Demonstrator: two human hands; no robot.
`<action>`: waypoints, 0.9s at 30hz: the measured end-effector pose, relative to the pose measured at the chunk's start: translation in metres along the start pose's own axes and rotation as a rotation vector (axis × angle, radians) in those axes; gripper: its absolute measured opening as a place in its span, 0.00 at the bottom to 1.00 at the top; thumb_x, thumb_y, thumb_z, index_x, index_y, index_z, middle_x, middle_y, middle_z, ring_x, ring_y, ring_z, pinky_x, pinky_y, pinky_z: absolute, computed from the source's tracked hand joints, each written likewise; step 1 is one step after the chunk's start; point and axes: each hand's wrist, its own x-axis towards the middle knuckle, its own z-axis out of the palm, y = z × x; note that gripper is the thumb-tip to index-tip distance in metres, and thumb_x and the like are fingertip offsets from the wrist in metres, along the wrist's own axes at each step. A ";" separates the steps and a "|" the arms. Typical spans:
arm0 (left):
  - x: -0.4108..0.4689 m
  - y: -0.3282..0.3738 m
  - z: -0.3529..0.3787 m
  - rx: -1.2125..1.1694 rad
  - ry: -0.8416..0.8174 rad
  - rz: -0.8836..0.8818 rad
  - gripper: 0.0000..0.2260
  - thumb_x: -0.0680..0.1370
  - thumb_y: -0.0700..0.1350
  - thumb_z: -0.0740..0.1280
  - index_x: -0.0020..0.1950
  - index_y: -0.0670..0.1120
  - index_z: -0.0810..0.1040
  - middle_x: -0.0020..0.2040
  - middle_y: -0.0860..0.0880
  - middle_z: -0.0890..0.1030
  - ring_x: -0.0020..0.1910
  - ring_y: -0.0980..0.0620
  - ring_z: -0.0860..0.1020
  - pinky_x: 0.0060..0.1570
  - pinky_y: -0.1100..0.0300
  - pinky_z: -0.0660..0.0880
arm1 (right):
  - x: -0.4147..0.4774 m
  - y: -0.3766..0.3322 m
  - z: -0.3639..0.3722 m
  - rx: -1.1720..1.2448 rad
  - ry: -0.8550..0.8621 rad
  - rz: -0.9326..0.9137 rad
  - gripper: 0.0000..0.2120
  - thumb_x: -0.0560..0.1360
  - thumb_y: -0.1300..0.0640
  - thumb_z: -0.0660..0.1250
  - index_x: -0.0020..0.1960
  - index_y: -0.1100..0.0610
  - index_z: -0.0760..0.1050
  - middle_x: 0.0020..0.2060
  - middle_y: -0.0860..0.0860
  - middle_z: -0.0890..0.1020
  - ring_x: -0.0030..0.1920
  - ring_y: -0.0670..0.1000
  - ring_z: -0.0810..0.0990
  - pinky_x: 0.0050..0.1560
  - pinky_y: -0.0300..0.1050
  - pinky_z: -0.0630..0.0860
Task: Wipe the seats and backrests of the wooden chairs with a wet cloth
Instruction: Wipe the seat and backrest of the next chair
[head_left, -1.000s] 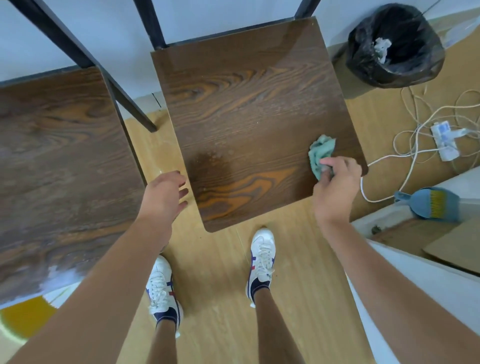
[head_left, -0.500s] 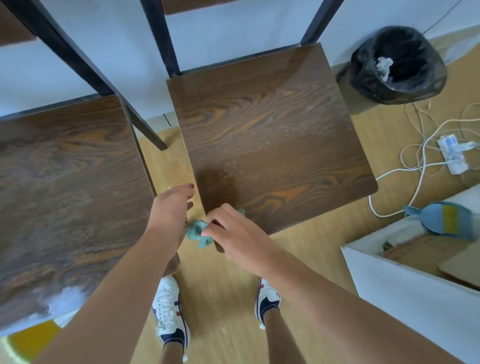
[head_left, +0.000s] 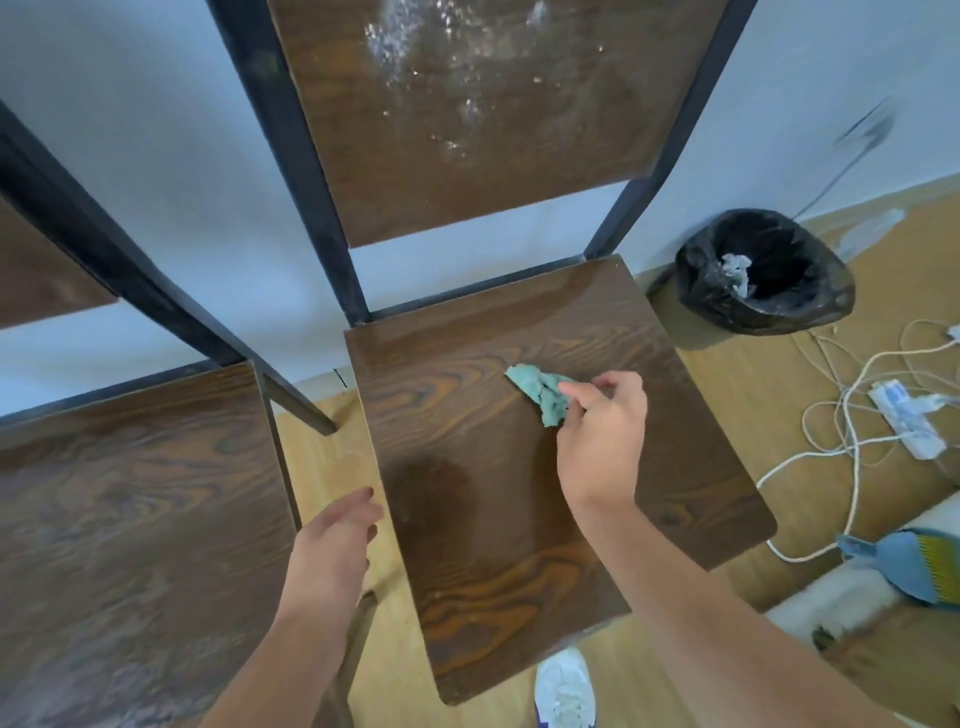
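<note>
Head view, right hand (head_left: 602, 436) pinching cloth (head_left: 540, 392) lying diagonally on seat (head_left: 467, 467); left hand (head_left: 332, 551) open

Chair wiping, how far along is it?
Partly done. The middle chair's seat shows a dark damp patch near its front left, so wiping has begun. The right hand holds the green cloth on that seat; the left hand is empty. The backrest is white-speckled and the left chair's seat looks dull, both apparently unwiped.

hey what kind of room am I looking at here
Probably a plain room in an office, classroom or similar, mid-cleaning. Two matching wooden chairs stand against a pale wall, with a lined bin, a dustpan and a power strip on the wood-look floor.
</note>
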 end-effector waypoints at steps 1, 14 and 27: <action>0.001 0.003 0.000 -0.002 0.009 0.004 0.12 0.85 0.44 0.65 0.67 0.54 0.81 0.65 0.49 0.81 0.69 0.46 0.78 0.75 0.45 0.71 | -0.005 -0.007 0.003 -0.006 -0.003 -0.052 0.11 0.75 0.67 0.70 0.56 0.60 0.85 0.55 0.56 0.75 0.55 0.57 0.75 0.56 0.54 0.80; 0.005 0.035 -0.003 -0.001 0.068 0.009 0.13 0.84 0.44 0.67 0.68 0.54 0.80 0.67 0.46 0.80 0.67 0.43 0.77 0.76 0.40 0.70 | 0.068 0.062 -0.035 -0.249 -0.036 -0.034 0.08 0.78 0.64 0.69 0.56 0.61 0.81 0.50 0.59 0.78 0.51 0.62 0.77 0.53 0.56 0.77; -0.056 0.218 0.012 -0.302 0.196 0.792 0.23 0.84 0.67 0.54 0.76 0.62 0.72 0.74 0.57 0.78 0.74 0.53 0.75 0.78 0.47 0.68 | 0.180 -0.128 -0.116 0.829 0.518 0.119 0.06 0.75 0.53 0.75 0.50 0.45 0.84 0.50 0.44 0.85 0.52 0.42 0.84 0.56 0.39 0.81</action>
